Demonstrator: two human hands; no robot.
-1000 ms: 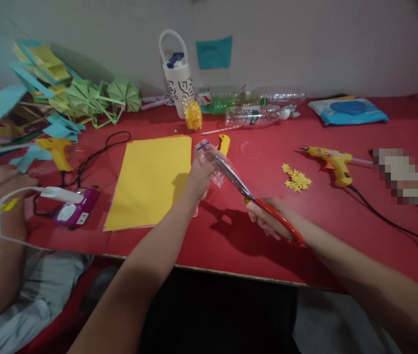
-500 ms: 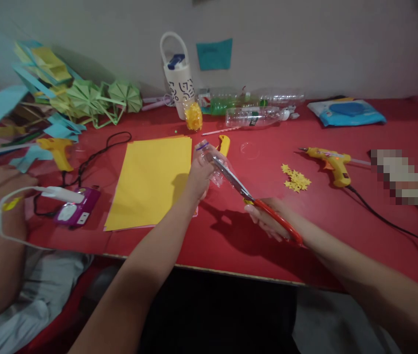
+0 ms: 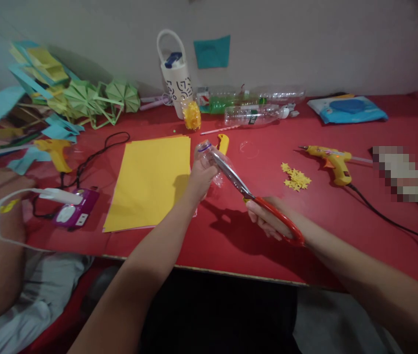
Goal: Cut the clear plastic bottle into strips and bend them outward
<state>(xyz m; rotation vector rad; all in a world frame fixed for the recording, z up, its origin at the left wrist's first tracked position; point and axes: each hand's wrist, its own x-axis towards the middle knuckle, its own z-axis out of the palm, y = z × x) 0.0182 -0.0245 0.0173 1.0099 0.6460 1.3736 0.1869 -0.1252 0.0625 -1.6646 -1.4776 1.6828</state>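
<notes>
While our two arms are over one smooth red table (image 3: pixel 227 255), our right hand (image 3: pixel 264 221) is wrapped around one pair of shiny metal scissors with red handles (image 3: pixel 236 182). Our left hand (image 3: pixel 201 179) is clamped on one see-through plastic bottle piece with a purple line near its rim (image 3: pixel 206 150). That piece is up above the table, right at the ends of the blades. We can't tell if the blades are apart or together. We think this is the cutting step, and the next move calls for a firm hold on the plastic, with our left fingers out of the way.

To our left, one purple plug box (image 3: pixel 74 211) sits near another person's hand (image 3: pixel 2 183). Then there is one flat pile of yellow paper (image 3: pixel 150 182), but we can't count the sheets. One heap of little flat yellow stars (image 3: pixel 297 180) is on our right, too bunched up to count. We see two yellow glue guns (image 3: pixel 332 160), one on each side. Past our left hand lies one curved yellow plastic tool (image 3: pixel 224 142). At the back are at least three plastic bottles (image 3: pixel 253 116), one tall white cup with black marks (image 3: pixel 177 83) and one soft blue packet (image 3: pixel 347 109)
</notes>
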